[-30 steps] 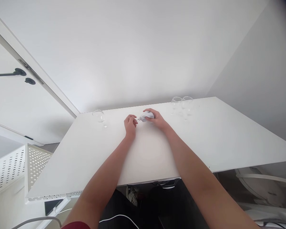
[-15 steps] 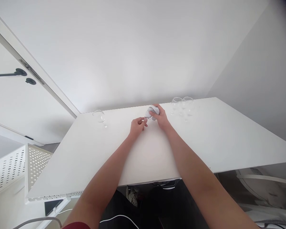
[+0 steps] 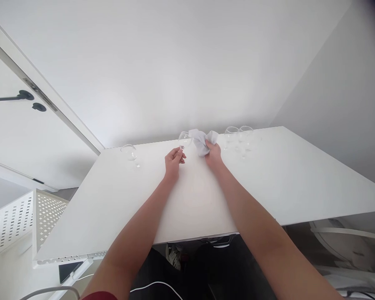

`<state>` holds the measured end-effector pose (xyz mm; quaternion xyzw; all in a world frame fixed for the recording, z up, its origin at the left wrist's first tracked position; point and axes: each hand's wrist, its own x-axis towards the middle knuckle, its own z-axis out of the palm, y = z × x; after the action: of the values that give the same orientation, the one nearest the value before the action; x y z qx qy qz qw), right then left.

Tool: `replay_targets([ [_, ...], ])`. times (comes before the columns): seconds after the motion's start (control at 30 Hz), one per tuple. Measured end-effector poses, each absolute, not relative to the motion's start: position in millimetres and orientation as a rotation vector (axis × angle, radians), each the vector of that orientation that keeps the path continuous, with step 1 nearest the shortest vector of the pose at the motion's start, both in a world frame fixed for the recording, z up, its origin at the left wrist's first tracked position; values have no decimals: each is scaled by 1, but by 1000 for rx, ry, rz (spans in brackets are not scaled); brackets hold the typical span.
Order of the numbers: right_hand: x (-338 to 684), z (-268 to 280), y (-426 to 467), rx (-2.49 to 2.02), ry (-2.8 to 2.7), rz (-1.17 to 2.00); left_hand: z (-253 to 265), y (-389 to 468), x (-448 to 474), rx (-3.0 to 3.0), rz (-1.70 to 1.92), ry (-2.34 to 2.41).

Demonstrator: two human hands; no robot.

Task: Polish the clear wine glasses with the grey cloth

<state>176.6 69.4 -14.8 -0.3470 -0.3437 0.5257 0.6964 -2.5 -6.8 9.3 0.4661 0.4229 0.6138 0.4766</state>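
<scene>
My left hand (image 3: 174, 160) pinches a clear stemmed wine glass (image 3: 185, 138) low down, near its stem. The glass is roughly upright, its bowl above my fingers. Just to the right, my right hand (image 3: 213, 153) is closed on a crumpled pale grey cloth (image 3: 201, 143), which spreads out above the fingers beside the bowl. Whether cloth and glass touch is hard to tell. On the left of the table stands another wine glass (image 3: 129, 153). Several more clear glasses (image 3: 245, 135) stand together to the right of my right hand, their outlines faint.
The white table (image 3: 200, 200) reaches back to a pale wall. A white perforated panel (image 3: 50, 212) adjoins its left edge. A door with a black handle (image 3: 25, 95) is at far left. Cables (image 3: 158, 283) hang below the front edge.
The cloth, earlier wrapped about the glass bowl, has come off to the right and opened out in my right hand. My left hand has moved left with the glass, now more upright.
</scene>
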Motion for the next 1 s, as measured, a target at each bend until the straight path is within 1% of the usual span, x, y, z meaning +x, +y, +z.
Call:
replay_targets([
  [0.1, 171, -6, 58, -678, -869, 1328, 10, -8, 0, 1230, 1402, 991],
  [0.17, 170, 0, 50, -590, -982, 1405, 9, -8, 1, 1188, 1367, 1010],
  [0.33, 175, 14, 37, -514, -1146, 1431, 8, -6, -1, 1079, 1387, 970],
  [0.57, 174, 23, 28, -360, -1031, 1641, 8, -6, -2, 1030, 1439, 911],
  [0.77, 176, 16, 30, -337, -1176, 1678, 5, -3, -4, 953, 1463, 923],
  [1.0, 165, 5, 34, -531, -1241, 1583, 7, -2, -5, 934, 1596, 808],
])
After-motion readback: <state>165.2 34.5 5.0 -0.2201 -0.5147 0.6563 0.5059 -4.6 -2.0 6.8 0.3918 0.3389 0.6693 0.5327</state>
